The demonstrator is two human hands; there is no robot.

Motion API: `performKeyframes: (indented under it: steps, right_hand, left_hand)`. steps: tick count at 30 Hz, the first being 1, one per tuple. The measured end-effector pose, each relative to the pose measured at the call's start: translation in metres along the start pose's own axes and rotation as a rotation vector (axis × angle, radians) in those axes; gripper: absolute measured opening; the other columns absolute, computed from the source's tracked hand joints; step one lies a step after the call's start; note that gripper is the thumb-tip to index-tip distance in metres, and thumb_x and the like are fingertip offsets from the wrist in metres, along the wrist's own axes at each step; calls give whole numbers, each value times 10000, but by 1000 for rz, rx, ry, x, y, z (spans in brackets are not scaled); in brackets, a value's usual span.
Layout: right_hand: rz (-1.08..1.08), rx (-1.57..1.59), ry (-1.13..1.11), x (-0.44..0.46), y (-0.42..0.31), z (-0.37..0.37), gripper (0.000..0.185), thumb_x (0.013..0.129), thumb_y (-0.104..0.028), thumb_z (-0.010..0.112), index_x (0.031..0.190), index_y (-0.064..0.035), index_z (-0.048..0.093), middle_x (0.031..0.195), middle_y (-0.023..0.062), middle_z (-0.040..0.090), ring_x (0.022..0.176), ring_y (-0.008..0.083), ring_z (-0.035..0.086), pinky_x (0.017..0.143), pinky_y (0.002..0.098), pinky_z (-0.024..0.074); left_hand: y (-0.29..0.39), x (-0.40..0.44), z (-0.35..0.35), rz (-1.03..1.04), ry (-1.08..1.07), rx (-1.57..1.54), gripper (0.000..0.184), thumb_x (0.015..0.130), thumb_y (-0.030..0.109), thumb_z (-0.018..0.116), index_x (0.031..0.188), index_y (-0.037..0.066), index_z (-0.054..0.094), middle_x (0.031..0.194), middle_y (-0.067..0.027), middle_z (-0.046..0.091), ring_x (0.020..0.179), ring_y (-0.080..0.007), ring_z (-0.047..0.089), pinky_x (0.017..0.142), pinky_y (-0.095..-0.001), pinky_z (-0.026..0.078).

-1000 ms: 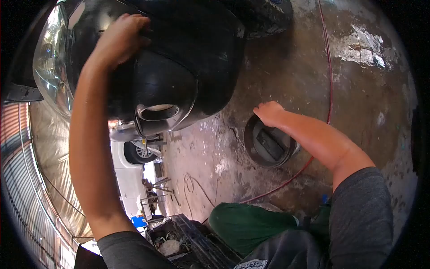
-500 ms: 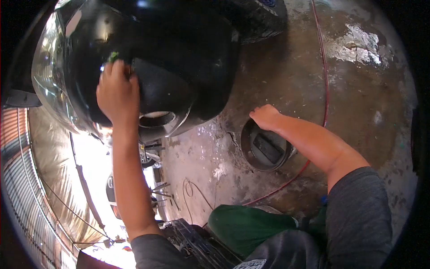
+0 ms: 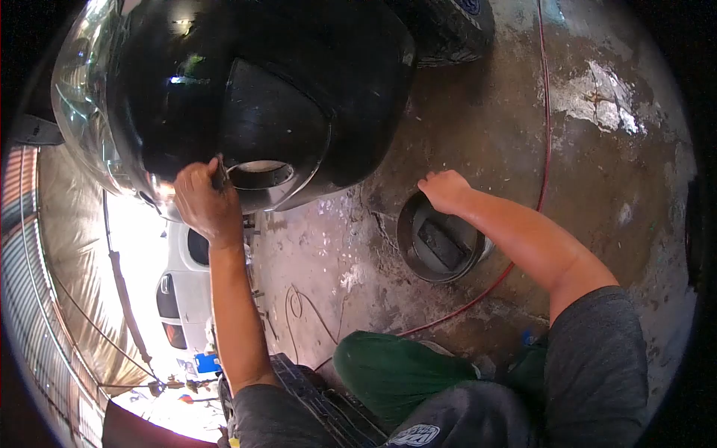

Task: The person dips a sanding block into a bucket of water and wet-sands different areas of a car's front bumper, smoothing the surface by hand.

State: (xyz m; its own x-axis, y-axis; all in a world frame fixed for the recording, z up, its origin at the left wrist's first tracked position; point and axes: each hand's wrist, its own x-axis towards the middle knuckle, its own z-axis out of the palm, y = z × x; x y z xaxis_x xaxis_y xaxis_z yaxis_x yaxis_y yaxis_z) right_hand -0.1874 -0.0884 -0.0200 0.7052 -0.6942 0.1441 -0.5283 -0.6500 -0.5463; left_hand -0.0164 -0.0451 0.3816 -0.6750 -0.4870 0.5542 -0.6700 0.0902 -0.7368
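My left hand (image 3: 208, 200) is against the lower edge of a glossy black car bumper (image 3: 172, 112), left of the oval fog light opening (image 3: 261, 175). Its fingers are closed, and a small dark thing shows beside the thumb, too hidden to name. My right hand (image 3: 446, 191) is closed on the rim of a round dark bucket (image 3: 407, 250) on the floor. Inside the bucket lies a dark rectangular block (image 3: 441, 245).
A car wheel (image 3: 455, 30) is at the top. A red hose (image 3: 547, 112) runs over the wet concrete floor (image 3: 493, 134) past the bucket. A thin looped hose (image 3: 295, 306) and a white vehicle (image 3: 183, 287) are at lower left, beside a black crate-like object (image 3: 299, 377).
My left hand has moved down across the bumper, from its upper part to the lower edge near the fog light opening. My right hand has stayed at the bucket rim.
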Motion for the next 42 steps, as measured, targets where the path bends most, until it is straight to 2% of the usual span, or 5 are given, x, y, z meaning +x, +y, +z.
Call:
performKeyframes:
  steps: [18,22,28,35,42]
  right_hand:
    - [-252,34,363,-19,-23,-25,238,845,-105,602,1072,-39,626,1190,145,616,1162,350,592,928,462,515]
    - [-129,180,235,-39,-66,-45,148,852,-76,596,989,-20,605,1084,157,634,1034,360,636,849,472,524]
    - [152,344,-126,-46,-58,-26,443,852,-128,662,1270,-3,580,1172,205,678,1012,319,681,867,402,529]
    - [603,1144,-384,-38,-82,-48,532,943,-170,658,1421,-88,440,1346,44,547,1196,142,571,891,302,531]
    - [504,470,-289,-36,-50,30,279,917,-49,536,1193,-18,554,972,170,700,871,306,708,738,434,556]
  left_hand:
    - [355,-241,89,-492,-1407,-831,366,936,222,491,1214,60,665,1169,-187,701,1095,-379,670,938,-495,521]
    - [396,-313,164,543,-1032,-682,431,955,262,496,1286,32,650,1242,-240,663,1193,-356,633,1019,-445,489]
    - [284,-226,79,-1424,-1022,-1443,472,933,272,605,1313,-9,605,1296,-294,619,1219,-363,607,1014,-399,457]
    - [260,-192,65,-1480,-918,-1968,771,1020,616,407,1299,-80,587,1354,-250,586,1190,-334,578,1025,-442,428]
    - [242,-220,74,-1398,-709,-1546,486,1010,429,486,1030,-24,661,980,-217,698,916,-364,667,833,-432,505]
